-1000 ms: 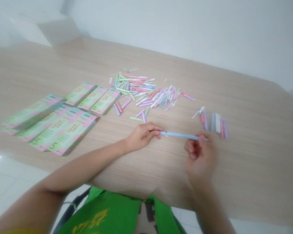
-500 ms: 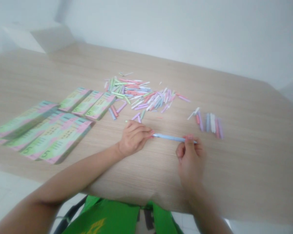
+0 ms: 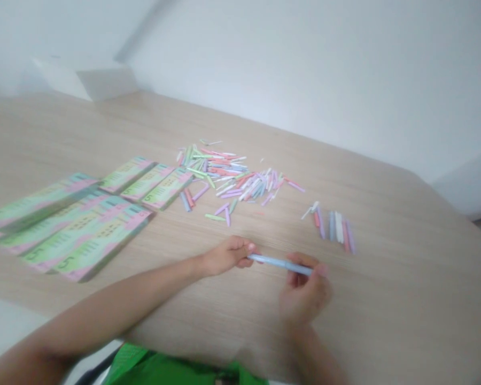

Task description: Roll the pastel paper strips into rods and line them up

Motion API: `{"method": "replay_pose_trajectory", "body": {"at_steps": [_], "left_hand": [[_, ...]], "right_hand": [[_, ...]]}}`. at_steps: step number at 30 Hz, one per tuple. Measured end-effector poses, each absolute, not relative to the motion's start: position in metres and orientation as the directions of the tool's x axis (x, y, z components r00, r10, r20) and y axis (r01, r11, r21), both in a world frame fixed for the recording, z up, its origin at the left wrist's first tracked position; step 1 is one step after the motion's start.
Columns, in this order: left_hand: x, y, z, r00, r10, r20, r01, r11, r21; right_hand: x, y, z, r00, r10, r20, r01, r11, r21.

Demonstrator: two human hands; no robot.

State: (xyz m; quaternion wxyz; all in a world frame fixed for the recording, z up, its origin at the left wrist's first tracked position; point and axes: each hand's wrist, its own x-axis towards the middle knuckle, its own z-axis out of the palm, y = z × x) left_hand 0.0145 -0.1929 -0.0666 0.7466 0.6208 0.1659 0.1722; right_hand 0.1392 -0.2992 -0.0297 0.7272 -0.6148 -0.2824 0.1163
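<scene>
Wooden tabletop (image 3: 388, 305): left hand (image 3: 226, 256), right hand (image 3: 304, 289) pinch ends of pale blue paper strip (image 3: 280, 264); pastel paper pieces (image 3: 232, 179) heaped upper centre; printed cards (image 3: 80, 224) left.

A light wood-grain table (image 3: 385, 299) carries a loose heap of pastel paper sticks (image 3: 240, 187), a short row of sticks (image 3: 332, 227) to its right, and green-and-pink printed cards (image 3: 88, 240) marked 5 to its left, below a white wall (image 3: 304, 80)

The room was bright and evenly lit, with pale, washed-out white walls (image 3: 304, 80) and only soft shadows. Motion blur smeared the right hand (image 3: 304, 291), and the table (image 3: 404, 299) edge seemed bowed, probably from wide-lens distortion toward the frame's edges.
</scene>
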Motion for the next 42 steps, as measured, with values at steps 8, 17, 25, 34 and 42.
{"method": "replay_pose_trajectory", "body": {"at_steps": [8,17,25,34,42], "left_hand": [[0.004,-0.182,-0.055,0.778,0.59,0.216,-0.07,-0.261,0.963],[0.003,-0.178,-0.056,0.651,0.666,0.364,0.288,-0.66,0.694],[0.004,-0.175,-0.071,0.871,0.488,-0.064,0.142,-0.123,0.982],[-0.001,-0.17,-0.061,0.784,0.601,-0.157,0.227,-0.042,0.973],[0.011,-0.194,-0.071,0.668,0.594,0.449,0.227,-0.736,0.638]], "right_hand": [[0.142,-0.29,-0.032,0.811,0.566,0.149,0.056,0.177,-0.983],[0.156,-0.275,-0.044,0.684,0.702,-0.197,-0.292,0.016,-0.956],[0.162,-0.266,-0.047,0.675,0.689,-0.264,-0.325,-0.042,-0.945],[0.149,-0.269,-0.057,0.661,0.719,-0.215,-0.308,-0.001,-0.951],[0.16,-0.261,-0.059,0.599,0.681,-0.421,-0.536,-0.05,-0.843]]}}
